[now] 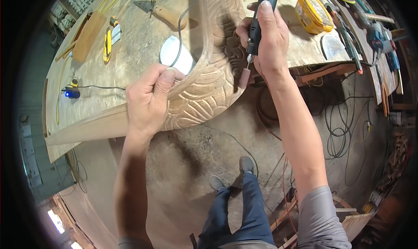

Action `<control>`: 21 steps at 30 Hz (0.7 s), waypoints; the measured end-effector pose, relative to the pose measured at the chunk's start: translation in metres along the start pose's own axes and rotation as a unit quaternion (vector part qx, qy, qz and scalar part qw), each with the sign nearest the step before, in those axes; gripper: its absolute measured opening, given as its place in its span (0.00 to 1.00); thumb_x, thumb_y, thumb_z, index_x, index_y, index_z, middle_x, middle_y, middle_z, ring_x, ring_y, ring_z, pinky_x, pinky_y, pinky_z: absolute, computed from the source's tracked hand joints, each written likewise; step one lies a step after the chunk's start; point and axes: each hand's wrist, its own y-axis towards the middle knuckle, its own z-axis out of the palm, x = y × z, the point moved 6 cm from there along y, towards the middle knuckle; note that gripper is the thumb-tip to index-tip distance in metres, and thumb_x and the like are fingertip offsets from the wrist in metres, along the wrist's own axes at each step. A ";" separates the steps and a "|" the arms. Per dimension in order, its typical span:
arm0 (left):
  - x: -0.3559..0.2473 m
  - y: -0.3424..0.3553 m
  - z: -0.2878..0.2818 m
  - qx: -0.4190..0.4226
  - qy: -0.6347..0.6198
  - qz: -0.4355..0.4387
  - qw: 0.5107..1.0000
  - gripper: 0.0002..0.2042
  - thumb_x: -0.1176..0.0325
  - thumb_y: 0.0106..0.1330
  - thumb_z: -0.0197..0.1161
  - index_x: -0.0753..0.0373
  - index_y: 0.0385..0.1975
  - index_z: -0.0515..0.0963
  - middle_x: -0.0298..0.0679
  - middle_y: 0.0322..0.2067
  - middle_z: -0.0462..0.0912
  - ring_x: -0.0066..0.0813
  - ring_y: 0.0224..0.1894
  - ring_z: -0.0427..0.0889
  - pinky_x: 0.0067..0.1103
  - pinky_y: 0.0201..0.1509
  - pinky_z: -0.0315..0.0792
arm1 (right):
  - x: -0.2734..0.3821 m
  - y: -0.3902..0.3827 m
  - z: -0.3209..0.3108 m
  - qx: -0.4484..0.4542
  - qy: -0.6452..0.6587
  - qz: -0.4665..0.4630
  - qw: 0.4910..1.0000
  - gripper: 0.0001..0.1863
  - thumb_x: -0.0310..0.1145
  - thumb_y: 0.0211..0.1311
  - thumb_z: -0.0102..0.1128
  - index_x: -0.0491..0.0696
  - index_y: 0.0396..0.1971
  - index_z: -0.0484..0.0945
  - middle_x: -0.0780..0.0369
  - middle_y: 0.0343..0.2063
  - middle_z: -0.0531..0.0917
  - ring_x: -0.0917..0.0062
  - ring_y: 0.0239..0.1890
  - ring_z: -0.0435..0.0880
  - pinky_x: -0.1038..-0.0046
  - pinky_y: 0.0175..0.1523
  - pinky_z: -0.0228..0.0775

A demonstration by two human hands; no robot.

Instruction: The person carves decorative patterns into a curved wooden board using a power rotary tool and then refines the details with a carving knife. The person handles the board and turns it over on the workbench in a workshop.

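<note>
A long carved wooden piece (200, 99) with leaf-like grooves lies along the near edge of a workbench, its curved part reaching over the edge. My left hand (150, 94) is closed over its plain, narrower stretch, fingers curled at the far side. A thin dark cable (180, 35) runs down to those fingertips; whether they pinch it too is hidden. In my right hand (272, 40) is a black rotary tool (255, 35), pointing down. Its pinkish-brown cylindrical bit (244, 79) is at the carving's right edge; contact is unclear. A white rounded object (177, 55) lies behind the piece.
On the bench (143, 40) lie a yellow utility knife (107, 46), a wooden-handled saw (167, 16), a wooden box (88, 38) and a small blue-lit device (71, 91). A yellow tub (314, 14) stands right, near more tools. Cables (337, 131) coil on the floor.
</note>
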 end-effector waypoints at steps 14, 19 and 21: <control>0.000 -0.001 0.002 -0.015 -0.055 -0.027 0.998 0.14 0.64 0.78 0.57 0.68 0.35 0.82 0.34 0.29 0.85 0.17 0.32 0.79 0.17 0.40 0.74 | 0.010 0.001 0.011 0.026 -0.050 -0.013 0.998 0.18 0.47 0.78 0.50 0.44 0.41 0.71 0.60 0.18 0.78 0.83 0.16 0.71 0.80 0.23 0.61; 0.000 -0.001 0.002 -0.020 -0.059 -0.031 0.998 0.13 0.64 0.78 0.57 0.68 0.34 0.81 0.33 0.29 0.85 0.17 0.33 0.78 0.16 0.40 0.74 | 0.012 -0.001 0.014 0.020 -0.070 -0.030 0.997 0.16 0.43 0.80 0.48 0.46 0.35 0.71 0.64 0.16 0.76 0.84 0.16 0.71 0.80 0.23 0.60; 0.001 -0.001 0.003 -0.019 -0.063 -0.032 0.997 0.13 0.64 0.78 0.57 0.67 0.34 0.81 0.33 0.29 0.85 0.16 0.33 0.78 0.16 0.40 0.74 | 0.009 0.000 0.014 0.038 -0.073 -0.025 0.996 0.16 0.42 0.80 0.48 0.46 0.34 0.71 0.64 0.16 0.76 0.84 0.16 0.71 0.80 0.23 0.60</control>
